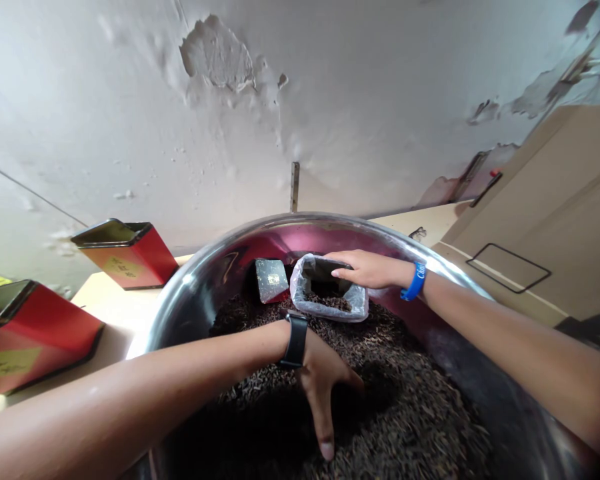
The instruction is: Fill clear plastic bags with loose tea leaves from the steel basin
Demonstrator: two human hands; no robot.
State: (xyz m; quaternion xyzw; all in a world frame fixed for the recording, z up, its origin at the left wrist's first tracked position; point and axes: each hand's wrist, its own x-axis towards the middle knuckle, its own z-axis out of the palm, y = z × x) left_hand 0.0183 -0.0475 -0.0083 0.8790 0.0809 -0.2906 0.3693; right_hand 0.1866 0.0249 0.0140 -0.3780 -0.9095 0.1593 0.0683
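My left hand point(325, 377), with a black watch on the wrist, reaches down into loose dark dried leaves point(420, 400), which look like tea. Its thumb is stretched well away from the fingers, whose tips are hidden in the leaves. A plastic-lined tin point(330, 313) stands open in the leaves, its clear bag folded over the rim and some leaves inside. My right hand point(363, 269), below a blue wristband, grips this tin at its far right rim. Just left of it lies a dark tin lid point(272, 281) with gold lettering and a red side.
A large shiny metal basin point(173, 320) holds the leaves. Two open red tins point(143, 257) with yellow labels stand on the pale table point(115, 333) at left. A cardboard box point(540, 200) is at right. The wall point(130, 100) behind has peeling paint.
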